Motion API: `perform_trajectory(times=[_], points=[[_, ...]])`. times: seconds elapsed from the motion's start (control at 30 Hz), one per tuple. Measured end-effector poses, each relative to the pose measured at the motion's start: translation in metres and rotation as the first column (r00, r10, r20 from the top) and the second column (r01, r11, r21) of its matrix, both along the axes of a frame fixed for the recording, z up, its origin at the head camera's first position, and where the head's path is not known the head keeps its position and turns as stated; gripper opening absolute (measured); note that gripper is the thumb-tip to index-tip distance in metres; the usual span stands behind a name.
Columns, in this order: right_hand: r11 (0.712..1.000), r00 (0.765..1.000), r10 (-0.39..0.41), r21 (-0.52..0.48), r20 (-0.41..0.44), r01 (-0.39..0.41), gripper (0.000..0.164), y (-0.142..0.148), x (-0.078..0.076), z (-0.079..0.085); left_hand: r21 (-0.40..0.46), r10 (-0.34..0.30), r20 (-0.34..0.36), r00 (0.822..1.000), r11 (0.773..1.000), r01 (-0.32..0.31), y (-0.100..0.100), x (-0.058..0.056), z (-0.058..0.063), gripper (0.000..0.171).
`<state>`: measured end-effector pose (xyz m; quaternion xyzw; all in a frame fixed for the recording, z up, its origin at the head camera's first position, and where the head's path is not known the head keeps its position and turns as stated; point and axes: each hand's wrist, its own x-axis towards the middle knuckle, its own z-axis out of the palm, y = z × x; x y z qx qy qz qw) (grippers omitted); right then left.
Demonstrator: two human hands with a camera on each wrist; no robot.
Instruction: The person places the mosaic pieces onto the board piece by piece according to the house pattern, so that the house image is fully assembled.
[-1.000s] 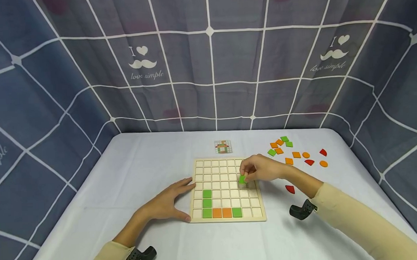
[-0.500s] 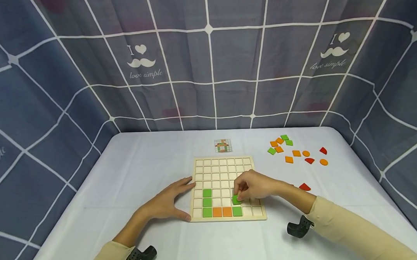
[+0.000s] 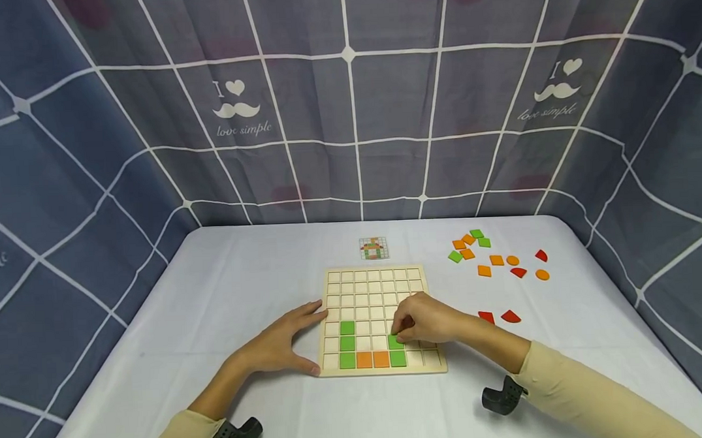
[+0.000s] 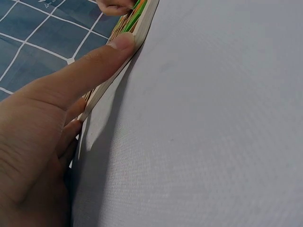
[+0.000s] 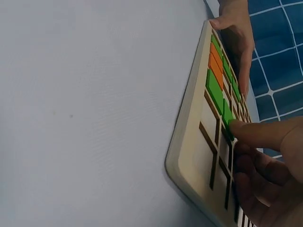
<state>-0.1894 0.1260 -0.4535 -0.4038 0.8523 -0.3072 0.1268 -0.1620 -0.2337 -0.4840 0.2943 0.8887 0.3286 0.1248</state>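
A wooden grid board [image 3: 324,279] lies on the white table. Along its lower left, green square tiles [image 3: 347,344] fill a short column. Two orange square tiles [image 3: 372,359] and another green tile sit in the bottom row. My right hand [image 3: 428,318] has its thumb and curled fingers on a green square tile [image 5: 227,113]. That tile lies at the cell above the bottom row's right green tile, partly covered by the hand. My left hand [image 3: 280,340] rests with spread fingers against the board's left edge, thumb [image 4: 124,41] at the near corner.
Loose orange squares [image 3: 496,260], green squares [image 3: 455,256], orange discs [image 3: 542,274] and red quarter-round pieces [image 3: 511,316] lie right of the board. A small printed pattern card [image 3: 374,248] lies behind it. A checked curtain [image 3: 299,117] surrounds the table's back and sides.
My right hand has moved left and toward me, bringing the green tile from above the board's right side down to the cell. Red pieces behind the forearm came into view. The left hand stays put.
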Motion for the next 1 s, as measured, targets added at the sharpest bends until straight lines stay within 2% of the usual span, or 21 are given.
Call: perform_trajectory(times=[0.2,0.33,0.5,0.63,0.77,1.0], points=[[1.000,1.000,-0.012,0.009,0.020,0.012,0.015,-0.001,0.001,-0.003,0.008,0.000,0.007,1.000,1.000,0.000,0.000,0.000,0.000,0.110],[1.000,1.000,0.014,0.001,0.026,-0.014,0.014,0.002,0.000,-0.003,0.011,0.002,0.014,1.000,1.000,-0.002,0.000,0.000,-0.002,0.110],[0.997,0.995,0.074,-0.009,0.070,-0.074,0.012,0.010,-0.009,-0.002,0.010,0.003,0.006,1.000,1.000,-0.003,-0.001,-0.001,-0.003,0.110],[0.997,0.989,0.078,-0.002,0.124,-0.078,0.015,0.018,-0.017,0.003,0.006,0.000,0.001,1.000,1.000,0.000,-0.001,-0.001,-0.003,0.110],[0.999,0.991,0.035,0.014,0.130,-0.037,0.017,0.029,-0.027,0.008,0.013,0.001,0.003,1.000,1.000,-0.001,-0.001,0.000,-0.002,0.109],[0.995,0.991,-0.096,0.041,0.093,0.092,0.018,0.055,-0.052,0.017,0.018,0.002,0.003,1.000,1.000,-0.002,0.000,0.001,0.000,0.109]])
